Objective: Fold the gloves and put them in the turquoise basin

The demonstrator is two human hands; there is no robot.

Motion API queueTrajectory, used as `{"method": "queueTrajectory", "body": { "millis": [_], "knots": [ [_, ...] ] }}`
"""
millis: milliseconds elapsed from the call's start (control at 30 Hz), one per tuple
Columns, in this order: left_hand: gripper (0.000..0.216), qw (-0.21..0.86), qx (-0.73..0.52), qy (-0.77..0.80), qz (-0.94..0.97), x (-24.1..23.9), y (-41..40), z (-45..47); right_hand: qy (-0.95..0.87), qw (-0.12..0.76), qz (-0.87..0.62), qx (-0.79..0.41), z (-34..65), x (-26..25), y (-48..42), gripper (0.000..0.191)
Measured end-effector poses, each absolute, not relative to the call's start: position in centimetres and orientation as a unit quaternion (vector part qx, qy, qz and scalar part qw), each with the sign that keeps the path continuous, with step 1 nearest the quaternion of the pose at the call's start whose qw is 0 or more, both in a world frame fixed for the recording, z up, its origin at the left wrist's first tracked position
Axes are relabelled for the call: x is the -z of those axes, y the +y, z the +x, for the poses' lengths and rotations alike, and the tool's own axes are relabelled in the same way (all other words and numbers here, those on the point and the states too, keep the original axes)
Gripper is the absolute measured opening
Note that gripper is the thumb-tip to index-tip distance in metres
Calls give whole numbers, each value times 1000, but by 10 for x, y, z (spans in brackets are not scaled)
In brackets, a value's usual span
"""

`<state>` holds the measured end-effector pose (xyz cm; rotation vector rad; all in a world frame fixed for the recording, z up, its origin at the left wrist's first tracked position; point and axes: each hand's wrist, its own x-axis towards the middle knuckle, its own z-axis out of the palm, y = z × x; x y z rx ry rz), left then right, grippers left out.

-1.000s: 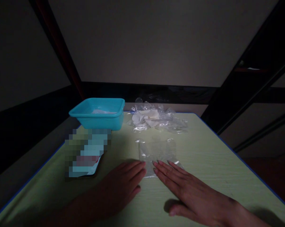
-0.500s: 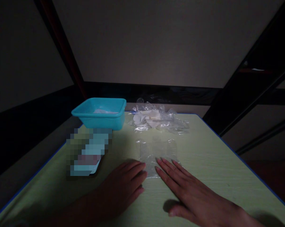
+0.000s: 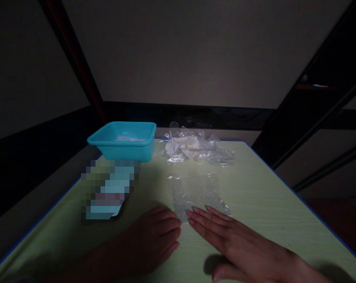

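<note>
A thin piece of clear plastic film (image 3: pixel 195 192) lies folded flat on the table; whether it is a bag or a glove I cannot make out. At its near left corner is my left hand (image 3: pixel 157 239), fingers bent and close together, with the tips on that corner. My right hand (image 3: pixel 225 232) lies palm down with fingers stretched out, the fingertips resting on the near edge of the film. Its thumb is spread to the side over the table. The palms of both hands are hidden.
A turquoise plastic basin (image 3: pixel 124 151) with something pale inside stands at the back left. In front of it lies a flat, pixelated object (image 3: pixel 115 188). A crumpled heap of clear plastic and white pieces (image 3: pixel 192 147) sits at the back of the pale green table (image 3: pixel 272 196).
My right hand has slid towards me and slightly left along the film, baring more of it. My left fingers have curled a little more at the near left corner.
</note>
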<state>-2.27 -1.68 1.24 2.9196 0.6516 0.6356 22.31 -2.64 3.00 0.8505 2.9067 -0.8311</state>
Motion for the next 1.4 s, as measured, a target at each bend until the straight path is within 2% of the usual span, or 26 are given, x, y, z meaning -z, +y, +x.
{"method": "queueTrajectory", "body": {
  "millis": [367, 533, 700, 867, 1233, 1400],
  "knots": [
    [22, 25, -210, 136, 968, -23, -27, -24, 951, 34, 199, 235, 221, -47, -26, 67],
    [25, -28, -281, 224, 933, -18, -23, -23, 946, -5, 268, 183, 225, -34, -22, 70],
    [43, 27, -198, 327, 924, -1, -16, -23, 927, -17, 345, 144, 230, -17, -18, 76],
    [54, 87, -131, 356, 921, -1, -15, -24, 927, -19, 355, 123, 231, -13, -18, 78],
    [64, 96, -49, 376, 920, -6, -16, -19, 924, -4, 367, 109, 231, -10, -19, 81],
    [68, 81, -75, 365, 924, -4, -15, -22, 925, -19, 363, 111, 232, -11, -18, 82]
  ]
}}
